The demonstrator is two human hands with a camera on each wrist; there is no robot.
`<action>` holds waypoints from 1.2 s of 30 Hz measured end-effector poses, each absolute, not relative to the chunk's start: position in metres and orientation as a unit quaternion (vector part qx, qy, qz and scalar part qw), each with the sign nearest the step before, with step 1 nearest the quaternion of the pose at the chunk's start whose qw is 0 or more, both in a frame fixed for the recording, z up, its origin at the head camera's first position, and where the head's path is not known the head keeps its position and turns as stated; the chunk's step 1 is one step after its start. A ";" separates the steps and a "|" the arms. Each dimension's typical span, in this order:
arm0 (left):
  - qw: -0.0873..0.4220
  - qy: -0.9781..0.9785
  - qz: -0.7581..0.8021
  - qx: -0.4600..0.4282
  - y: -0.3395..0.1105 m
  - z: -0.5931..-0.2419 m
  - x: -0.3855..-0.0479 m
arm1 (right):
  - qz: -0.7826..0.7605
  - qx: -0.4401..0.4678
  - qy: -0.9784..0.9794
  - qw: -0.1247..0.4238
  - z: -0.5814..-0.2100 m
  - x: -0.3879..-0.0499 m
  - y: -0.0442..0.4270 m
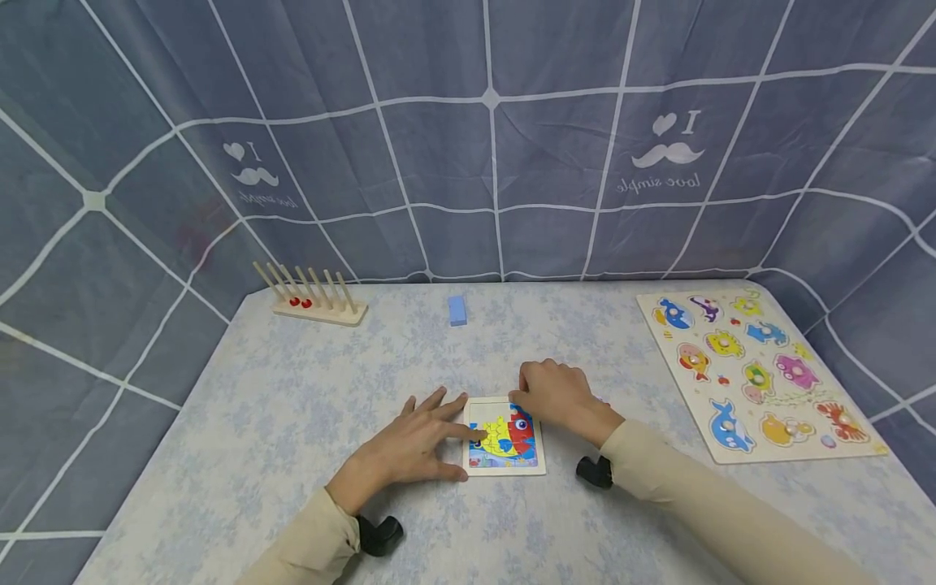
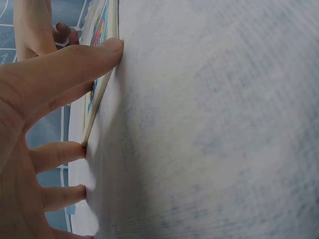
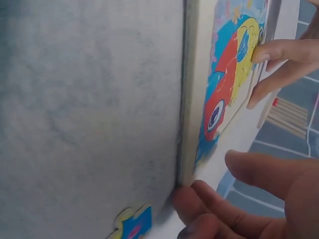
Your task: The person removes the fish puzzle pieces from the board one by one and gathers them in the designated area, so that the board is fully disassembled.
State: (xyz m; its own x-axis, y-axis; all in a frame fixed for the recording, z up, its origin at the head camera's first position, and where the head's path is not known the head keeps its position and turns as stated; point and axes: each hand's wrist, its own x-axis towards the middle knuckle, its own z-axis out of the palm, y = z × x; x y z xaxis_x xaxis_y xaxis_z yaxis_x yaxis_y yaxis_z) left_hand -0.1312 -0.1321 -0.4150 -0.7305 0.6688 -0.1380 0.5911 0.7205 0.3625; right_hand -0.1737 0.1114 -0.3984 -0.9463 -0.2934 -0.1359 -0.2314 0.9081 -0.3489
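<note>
A small jigsaw puzzle (image 1: 504,447) of a red, yellow and blue fish lies flat in a pale wooden frame (image 1: 543,468). Part of its top row shows bare board. My left hand (image 1: 409,443) spreads along the left side, one finger over the yellow body and the thumb at the frame's near corner. At the far right corner, my right hand (image 1: 557,392) touches the frame with bent fingers; in the right wrist view its thumb stands apart from them, with nothing seen between. A loose blue puzzle piece (image 3: 137,224) lies on the table near those fingers.
An animal peg puzzle board (image 1: 695,398) lies at the right. A wooden peg stand (image 1: 322,313) with red beads stands at the back left. Near the back edge is a blue block (image 1: 457,310). A grey-blue checked curtain (image 1: 439,162) encloses the table.
</note>
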 end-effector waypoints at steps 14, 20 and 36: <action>0.131 0.917 0.157 0.343 -0.132 -0.415 -0.131 | -0.085 -0.106 0.979 0.150 -0.392 -0.175 0.092; 0.130 0.917 0.154 0.344 -0.133 -0.415 -0.132 | -0.108 -0.093 0.976 0.167 -0.391 -0.175 0.091; 0.126 0.919 0.148 0.342 -0.131 -0.414 -0.132 | -0.121 -0.069 0.974 0.176 -0.391 -0.177 0.088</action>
